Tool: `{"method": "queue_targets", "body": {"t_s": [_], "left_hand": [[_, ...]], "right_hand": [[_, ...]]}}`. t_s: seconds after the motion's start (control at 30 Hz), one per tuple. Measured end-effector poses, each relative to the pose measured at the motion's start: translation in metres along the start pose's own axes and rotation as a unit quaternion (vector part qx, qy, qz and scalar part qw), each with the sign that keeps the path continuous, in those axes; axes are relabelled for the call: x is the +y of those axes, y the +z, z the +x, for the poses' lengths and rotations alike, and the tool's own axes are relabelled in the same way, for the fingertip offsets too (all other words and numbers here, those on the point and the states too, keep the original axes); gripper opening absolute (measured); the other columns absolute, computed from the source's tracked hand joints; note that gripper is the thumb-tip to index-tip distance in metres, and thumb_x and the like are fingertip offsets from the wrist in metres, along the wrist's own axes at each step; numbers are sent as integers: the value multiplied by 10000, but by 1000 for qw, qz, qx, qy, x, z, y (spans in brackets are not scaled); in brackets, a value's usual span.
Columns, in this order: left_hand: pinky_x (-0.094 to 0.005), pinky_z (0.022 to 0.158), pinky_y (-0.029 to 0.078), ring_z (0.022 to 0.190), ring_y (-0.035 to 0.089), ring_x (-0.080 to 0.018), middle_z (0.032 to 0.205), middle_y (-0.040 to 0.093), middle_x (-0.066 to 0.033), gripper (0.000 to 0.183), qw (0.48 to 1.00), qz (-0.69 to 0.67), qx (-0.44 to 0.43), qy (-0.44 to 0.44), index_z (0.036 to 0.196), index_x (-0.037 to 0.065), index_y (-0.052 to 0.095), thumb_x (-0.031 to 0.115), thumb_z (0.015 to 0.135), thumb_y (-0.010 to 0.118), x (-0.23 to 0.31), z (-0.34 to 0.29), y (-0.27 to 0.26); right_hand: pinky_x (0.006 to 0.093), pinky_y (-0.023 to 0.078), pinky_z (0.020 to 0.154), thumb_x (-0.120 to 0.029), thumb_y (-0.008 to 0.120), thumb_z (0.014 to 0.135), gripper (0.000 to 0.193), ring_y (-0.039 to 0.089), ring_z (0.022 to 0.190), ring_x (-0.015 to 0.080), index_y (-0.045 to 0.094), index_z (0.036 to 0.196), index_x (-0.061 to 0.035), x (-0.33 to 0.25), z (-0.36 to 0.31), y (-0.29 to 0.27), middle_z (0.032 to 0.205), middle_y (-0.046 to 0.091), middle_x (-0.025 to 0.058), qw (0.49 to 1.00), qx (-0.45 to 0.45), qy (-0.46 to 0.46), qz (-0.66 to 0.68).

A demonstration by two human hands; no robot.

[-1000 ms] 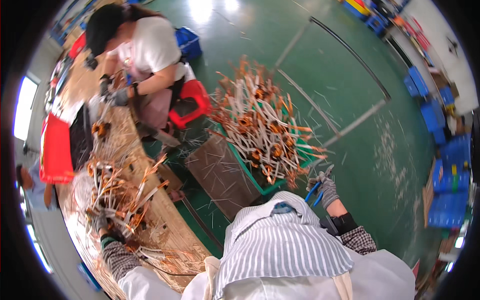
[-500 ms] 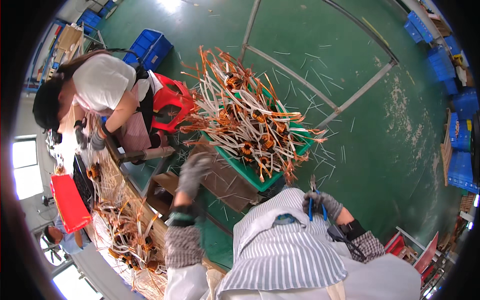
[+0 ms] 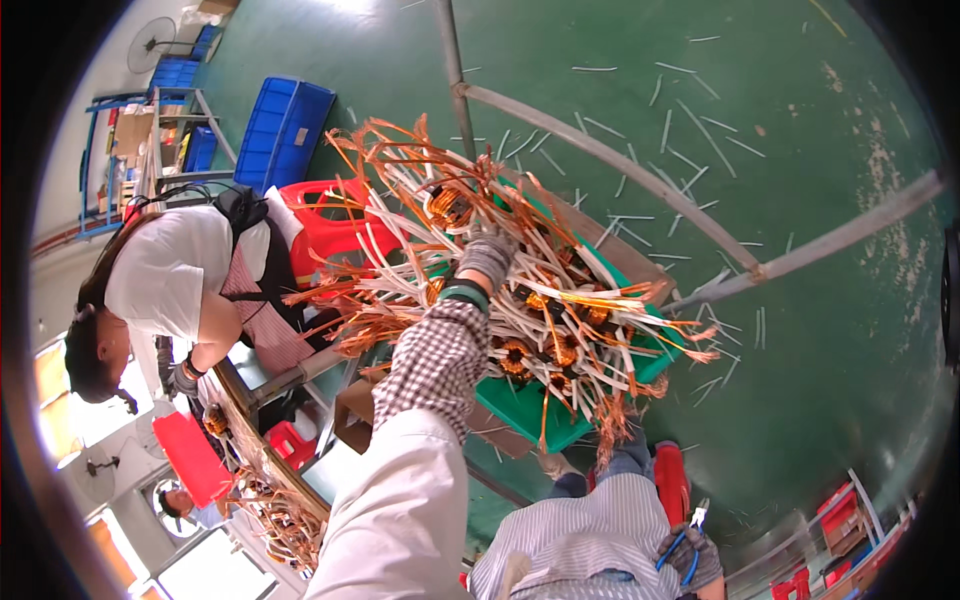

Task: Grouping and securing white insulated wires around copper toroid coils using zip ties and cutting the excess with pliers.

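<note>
A green crate (image 3: 520, 405) on the green floor is heaped with copper wire coils (image 3: 560, 300) that have white sleeved leads and bare copper ends. My left hand (image 3: 487, 250), in a grey glove with a checked sleeve, is stretched out onto the top of the heap. Its fingers are buried among the leads next to one coil (image 3: 447, 205), so the grasp is hidden. My right hand (image 3: 690, 555), also gloved, stays low by my striped apron and holds blue-handled cutters (image 3: 693, 525).
A co-worker in a white shirt (image 3: 170, 280) bends over a workbench (image 3: 262, 450) at the left, which carries more coils and a red tray (image 3: 190, 455). A red stool (image 3: 325, 225) and a blue crate (image 3: 285, 130) stand behind the heap. Metal pipes (image 3: 600, 150) and cut sleeve bits lie on the floor.
My left arm has swung from the workbench across to the crate and now reaches onto the coil heap. The view has tilted toward the crate. The right hand still holds the cutters.
</note>
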State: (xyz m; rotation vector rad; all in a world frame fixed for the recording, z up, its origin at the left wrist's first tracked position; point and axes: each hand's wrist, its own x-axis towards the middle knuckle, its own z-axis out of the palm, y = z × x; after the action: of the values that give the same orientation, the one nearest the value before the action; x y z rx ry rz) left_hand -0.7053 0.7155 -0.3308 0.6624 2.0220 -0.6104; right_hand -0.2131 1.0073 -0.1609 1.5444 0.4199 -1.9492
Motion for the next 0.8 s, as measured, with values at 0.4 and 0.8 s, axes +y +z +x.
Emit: {"method": "queue_targets", "body": {"t_s": [0.4, 0.8], "left_hand": [[-412, 885, 362, 887, 540, -253, 777, 581, -80, 140, 941, -30, 307, 139, 815, 132, 615, 197, 698, 576, -87, -93, -29], [-398, 494, 449, 573, 578, -303, 610, 573, -104, 245, 761, -270, 589, 20, 744, 123, 584, 366, 764, 554, -33, -444, -112]], "right_hand": [[415, 494, 620, -409, 538, 817, 378, 576, 671, 251, 537, 880, -36, 0, 13, -6, 753, 593, 128, 990, -14, -69, -126], [402, 525, 626, -348, 500, 860, 285, 595, 703, 245, 419, 760, -94, -30, -102, 223, 838, 572, 151, 840, -268, -425, -203]]}}
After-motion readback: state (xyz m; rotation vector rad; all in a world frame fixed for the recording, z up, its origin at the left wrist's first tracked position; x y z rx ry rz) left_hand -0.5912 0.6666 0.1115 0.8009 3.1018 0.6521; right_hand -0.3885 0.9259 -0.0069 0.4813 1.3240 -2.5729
